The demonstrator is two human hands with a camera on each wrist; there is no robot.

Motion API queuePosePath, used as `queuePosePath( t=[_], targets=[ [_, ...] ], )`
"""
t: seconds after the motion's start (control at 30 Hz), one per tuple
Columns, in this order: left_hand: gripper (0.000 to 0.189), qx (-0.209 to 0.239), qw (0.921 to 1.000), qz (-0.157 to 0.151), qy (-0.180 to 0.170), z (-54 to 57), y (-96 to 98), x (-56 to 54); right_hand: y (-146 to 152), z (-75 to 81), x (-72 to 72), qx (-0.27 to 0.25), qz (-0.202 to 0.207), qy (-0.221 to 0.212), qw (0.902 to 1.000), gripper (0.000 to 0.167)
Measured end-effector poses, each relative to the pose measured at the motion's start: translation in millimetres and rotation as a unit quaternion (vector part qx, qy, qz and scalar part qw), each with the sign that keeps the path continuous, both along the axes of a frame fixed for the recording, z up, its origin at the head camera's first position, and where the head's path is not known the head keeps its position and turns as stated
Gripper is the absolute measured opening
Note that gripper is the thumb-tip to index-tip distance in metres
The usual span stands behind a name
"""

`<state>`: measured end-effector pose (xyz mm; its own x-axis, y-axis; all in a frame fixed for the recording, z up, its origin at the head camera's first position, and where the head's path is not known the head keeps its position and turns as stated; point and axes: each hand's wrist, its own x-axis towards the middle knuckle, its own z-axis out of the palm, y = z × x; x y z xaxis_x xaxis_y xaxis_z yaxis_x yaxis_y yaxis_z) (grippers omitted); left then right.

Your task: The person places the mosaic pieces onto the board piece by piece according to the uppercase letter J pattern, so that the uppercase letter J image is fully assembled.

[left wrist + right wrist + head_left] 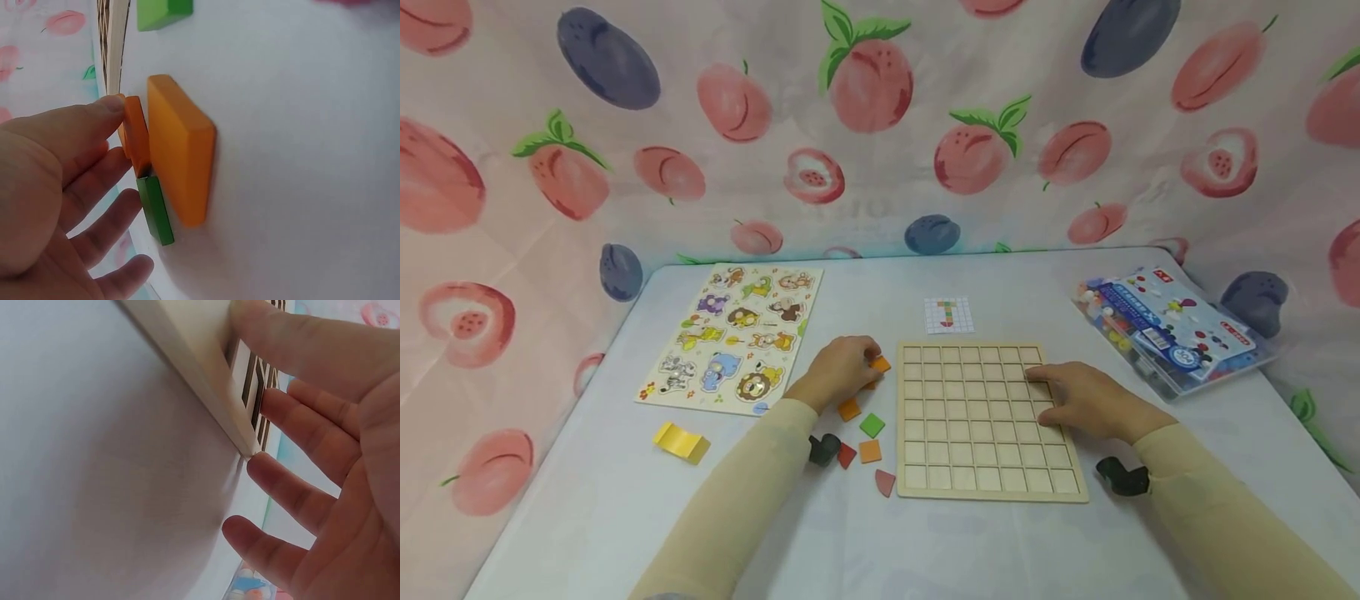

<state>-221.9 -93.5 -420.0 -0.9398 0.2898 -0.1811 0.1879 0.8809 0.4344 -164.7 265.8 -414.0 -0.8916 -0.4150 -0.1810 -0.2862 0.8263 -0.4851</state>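
Nearest the person on the white tabletop (985,550), a pinkish-red wedge (885,483) lies just off the near left corner of the wooden grid board (977,409). A darker red wedge (847,455), a flat orange square (870,451) and a green square (872,425) sit close by, loose along the board's left side, I'd guess so they are in short reach. Over to the left, well apart, rests a shiny yellow piece (681,442).

A little farther on, the left hand (838,371) holds a narrow grip: thumb and forefinger seem to pinch an orange tile (881,363) by its edges, perhaps because so thin a piece lifts best that way. A second green tile (155,209) stands out near the lower fingers. How many pieces that palm hides, I can't tell.

Across from it, the right hand (1086,400) holds nothing; its fingers are spread wide, thumb and forefinger over the board's right edge, possibly to steady it.

Just past the board's far edge lies a small pattern card (949,315), apparently put there to be looked at over the grid. Beyond the left arm is an animal puzzle (730,342); at far right, a plastic case (1180,333) sits well aside, seemingly out of the way.
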Motion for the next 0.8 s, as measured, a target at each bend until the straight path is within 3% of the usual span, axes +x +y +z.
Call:
queuePosePath(
  t=[0.4, 0.63, 0.8],
  targets=[
    [0.031, 0.003, 1.0, 0.004, -0.007, -1.0, 2.3, -2.3, -2.3, 1.8, -2.3, -0.001, -0.003, -0.007, 1.0, 0.066],
    [0.034, 0.008, 0.9994, 0.011, -0.031, 1.6, -0.8, -3.1, -4.4, 2.0, -6.8, -0.002, -0.005, -0.016, 0.9998, 0.067],
    [0.033, 0.011, 0.9997, -0.004, -0.023, 6.5, -1.1, -4.0, -2.7, -0.8, -11.4, -0.001, -0.009, -0.018, 0.9998, 0.067]
  ],
)
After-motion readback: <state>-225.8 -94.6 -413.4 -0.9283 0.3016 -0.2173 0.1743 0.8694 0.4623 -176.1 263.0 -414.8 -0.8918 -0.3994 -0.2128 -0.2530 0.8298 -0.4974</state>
